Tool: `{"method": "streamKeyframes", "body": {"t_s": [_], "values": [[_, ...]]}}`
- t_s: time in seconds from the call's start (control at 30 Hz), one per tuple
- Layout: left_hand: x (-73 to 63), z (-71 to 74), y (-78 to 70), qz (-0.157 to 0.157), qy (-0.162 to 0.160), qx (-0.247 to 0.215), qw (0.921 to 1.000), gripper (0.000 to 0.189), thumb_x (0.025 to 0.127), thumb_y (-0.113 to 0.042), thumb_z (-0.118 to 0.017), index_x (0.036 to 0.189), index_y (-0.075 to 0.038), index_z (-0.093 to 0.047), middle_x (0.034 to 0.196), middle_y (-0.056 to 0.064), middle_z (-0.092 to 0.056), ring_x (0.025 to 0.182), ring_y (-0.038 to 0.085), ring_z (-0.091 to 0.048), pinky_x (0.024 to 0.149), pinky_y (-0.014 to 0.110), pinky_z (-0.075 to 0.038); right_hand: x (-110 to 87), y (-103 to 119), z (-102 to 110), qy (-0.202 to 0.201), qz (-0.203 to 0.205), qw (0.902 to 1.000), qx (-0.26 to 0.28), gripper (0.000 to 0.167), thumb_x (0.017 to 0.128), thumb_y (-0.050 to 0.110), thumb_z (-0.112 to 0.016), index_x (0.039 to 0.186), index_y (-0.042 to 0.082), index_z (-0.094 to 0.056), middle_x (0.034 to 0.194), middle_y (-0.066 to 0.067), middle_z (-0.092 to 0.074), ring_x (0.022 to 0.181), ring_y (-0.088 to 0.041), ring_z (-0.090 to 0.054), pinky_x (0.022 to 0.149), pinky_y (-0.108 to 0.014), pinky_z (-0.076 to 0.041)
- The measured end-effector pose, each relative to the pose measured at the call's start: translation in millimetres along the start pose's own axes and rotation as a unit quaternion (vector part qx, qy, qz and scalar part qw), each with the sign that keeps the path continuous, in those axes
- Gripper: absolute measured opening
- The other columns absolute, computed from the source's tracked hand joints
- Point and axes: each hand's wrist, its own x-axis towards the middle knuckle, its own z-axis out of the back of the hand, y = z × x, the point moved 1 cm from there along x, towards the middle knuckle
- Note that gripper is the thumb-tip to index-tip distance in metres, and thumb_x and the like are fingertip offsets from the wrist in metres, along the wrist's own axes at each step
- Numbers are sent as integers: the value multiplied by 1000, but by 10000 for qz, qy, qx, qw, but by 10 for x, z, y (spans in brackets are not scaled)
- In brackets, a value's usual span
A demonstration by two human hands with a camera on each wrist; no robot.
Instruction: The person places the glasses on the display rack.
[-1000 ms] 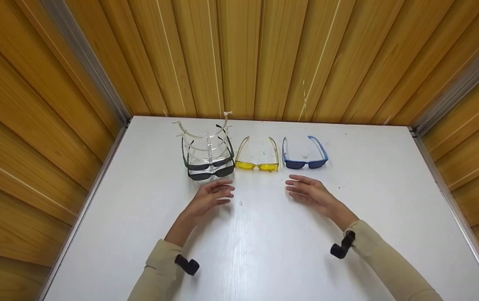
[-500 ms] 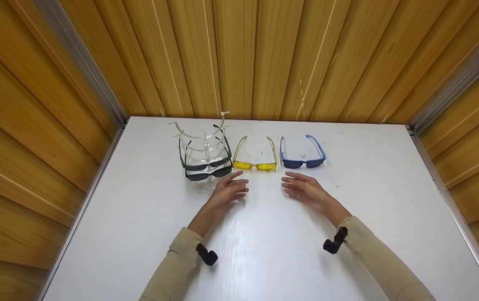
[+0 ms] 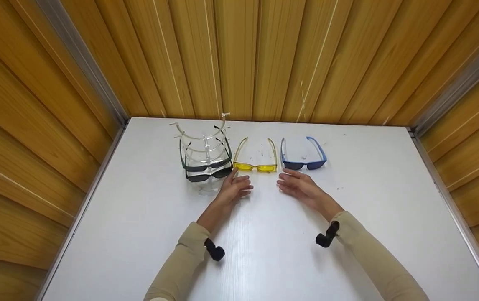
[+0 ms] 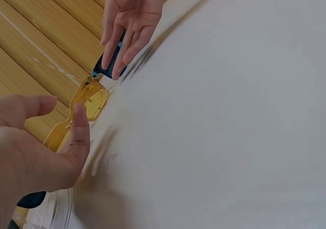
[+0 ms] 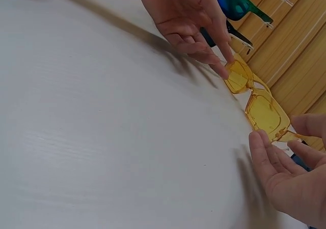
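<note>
Yellow-lensed glasses point(image 3: 243, 167) stand on the white table with their temples pointing away. My left hand point(image 3: 232, 189) is at their near left corner, its fingers loosely bent and holding nothing. In the right wrist view that hand's fingertips are right at one yellow lens point(image 5: 237, 77). My right hand point(image 3: 302, 189) is a little to the near right of the yellow frame, thumb and fingers apart around its corner in the right wrist view. Blue-framed sunglasses point(image 3: 315, 165) with dark lenses sit just beyond the right hand.
Left of the yellow glasses is a clear display stand point(image 3: 207, 146) with curved arms. Two dark sunglasses point(image 3: 197, 178) hang on its lower levels, close beside my left hand. Wood-look panels point(image 3: 239, 58) rise behind the white table point(image 3: 373, 188) and on both sides.
My left hand has moved right and forward, from in front of the stand to the yellow glasses. The right hand has moved slightly left and forward. The glasses have stayed put.
</note>
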Motion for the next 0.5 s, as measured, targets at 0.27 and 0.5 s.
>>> {"method": "streamKeyframes", "body": {"t_s": [0.27,0.5], "values": [[59,-68,40,142,-58,-76,9999,94,96,6,-56,165,-14,5,152,32,-38,81,12,-69,86,31,-63,83,3,-93,89,58,9998,-142,62,108,9,-48,162,2,-19,167,-21,-24,141,-28,-48,125,-43,-36],[98,-119,46,199,-220,-82,9995,100,94,6,-58,164,-18,9,155,29,-39,83,14,-70,84,31,-64,138,0,-148,111,68,9999,-63,61,108,7,-45,163,4,-17,169,-18,-20,148,-33,-40,125,-45,-34]]}}
